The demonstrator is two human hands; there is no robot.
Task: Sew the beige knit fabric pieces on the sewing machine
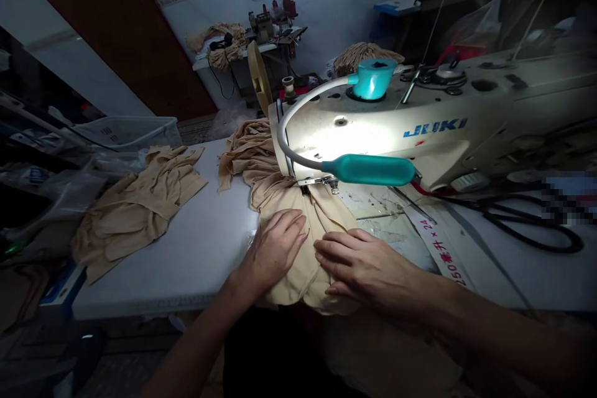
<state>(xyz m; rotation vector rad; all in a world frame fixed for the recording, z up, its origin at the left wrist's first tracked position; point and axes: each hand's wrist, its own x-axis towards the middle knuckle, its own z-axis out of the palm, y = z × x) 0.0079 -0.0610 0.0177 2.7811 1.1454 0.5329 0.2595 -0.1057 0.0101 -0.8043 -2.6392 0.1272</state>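
Note:
Beige fabric (298, 267) lies gathered under the needle area of a white sewing machine (326, 124) marked JUKI. My left hand (275, 249) presses down on the near part of the cloth, its fingers held together and bent around a fold. Just to the right, my right hand (359, 261) grips the same cloth with curved fingers, the thumb lower down. Both hands are a short way in front of the presser foot (305, 189). More of the beige cloth bunches behind the machine's head, and its near edge hangs toward my lap.
A pile of beige fabric pieces (144, 205) lies on the white table (205, 249) at left. A teal lamp (373, 169) on a bent neck hangs before the machine. Black-handled scissors (527, 224) and a printed strip (438, 249) lie right. Behind stands a plastic crate (130, 132).

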